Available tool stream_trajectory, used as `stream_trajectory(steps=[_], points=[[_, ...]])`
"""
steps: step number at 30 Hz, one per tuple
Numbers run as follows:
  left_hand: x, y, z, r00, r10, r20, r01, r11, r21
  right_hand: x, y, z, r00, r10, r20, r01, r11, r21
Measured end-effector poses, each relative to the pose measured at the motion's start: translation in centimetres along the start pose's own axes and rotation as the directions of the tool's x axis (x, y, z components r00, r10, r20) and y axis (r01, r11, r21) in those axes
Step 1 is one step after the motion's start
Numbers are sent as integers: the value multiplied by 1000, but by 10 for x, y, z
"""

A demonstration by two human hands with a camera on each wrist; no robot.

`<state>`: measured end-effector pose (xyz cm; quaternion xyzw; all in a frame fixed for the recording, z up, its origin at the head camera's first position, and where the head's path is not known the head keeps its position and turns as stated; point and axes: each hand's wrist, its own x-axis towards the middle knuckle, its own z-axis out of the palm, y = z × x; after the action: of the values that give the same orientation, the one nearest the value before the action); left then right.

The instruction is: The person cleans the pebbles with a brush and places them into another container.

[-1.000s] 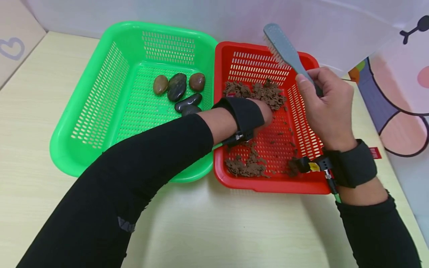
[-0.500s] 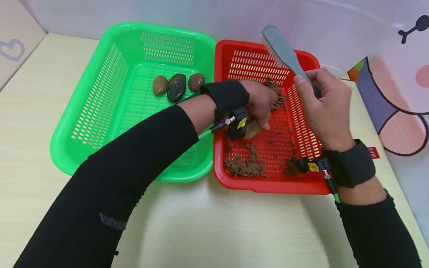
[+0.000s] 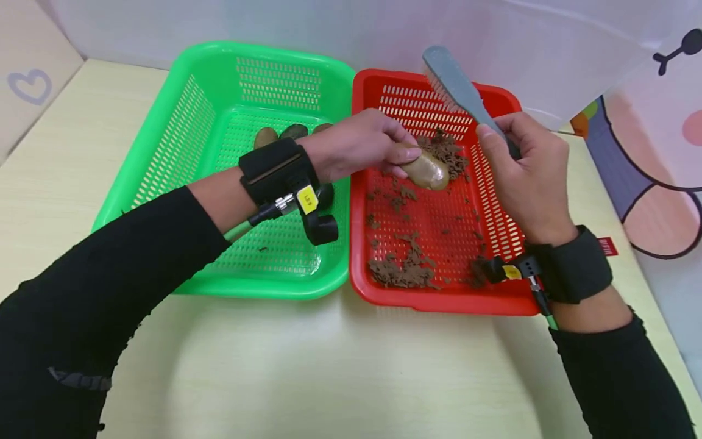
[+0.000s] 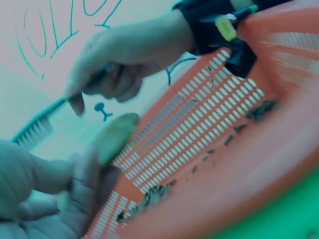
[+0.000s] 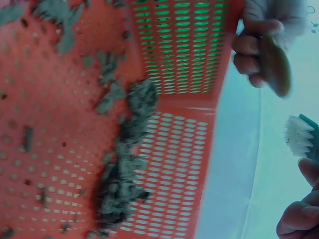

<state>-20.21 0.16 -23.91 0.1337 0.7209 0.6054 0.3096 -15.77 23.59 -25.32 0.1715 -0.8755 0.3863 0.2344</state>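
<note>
My left hand point(image 3: 367, 143) pinches a smooth olive-brown stone point(image 3: 426, 171) between thumb and fingers, above the left part of the red basket point(image 3: 439, 303). In the left wrist view the stone point(image 4: 115, 137) juts out from the fingertips. My right hand point(image 3: 529, 174) grips the handle of a grey-blue brush point(image 3: 452, 76), raised over the basket's right side with its pale bristles facing left and down. The right wrist view shows the bristle end of the brush point(image 5: 301, 137) a short way from the stone point(image 5: 275, 67). Brown crumbs point(image 3: 403, 268) lie in the red basket.
A green basket point(image 3: 219, 286) stands against the red one's left side. It holds several stones, among them a brown one point(image 3: 265, 137), partly hidden by my left arm. A pale wall point(image 3: 384, 30) rises behind both baskets.
My left hand has come up out of the red basket and moved left, bringing the olive-brown stone with it. My right hand and the brush have hardly moved.
</note>
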Motion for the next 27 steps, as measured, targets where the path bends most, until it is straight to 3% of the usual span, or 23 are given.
stream_trajectory(steps=[2,5,8,16,21,27], points=[[-1,-5,-2,999,0,-46,-7,990,-144,1,0,0,1000,-13,9,13,1000,-4],[0,-9,-3,997,10,-77,-35,942,-333,1,0,-1,1000,-12,17,13,1000,-12],[1,-10,-2,997,33,-63,-56,912,-407,0,2,-3,1000,-1,15,1,1000,-20],[3,-12,1,992,125,5,-111,898,-425,-3,7,-8,1000,-4,6,4,1000,-29],[1,-12,1,991,136,17,-112,876,-469,-3,6,-8,1000,-21,-2,21,999,-26],[0,-12,0,992,123,-16,-117,889,-443,-2,5,-8,1000,-30,-1,30,999,-33]])
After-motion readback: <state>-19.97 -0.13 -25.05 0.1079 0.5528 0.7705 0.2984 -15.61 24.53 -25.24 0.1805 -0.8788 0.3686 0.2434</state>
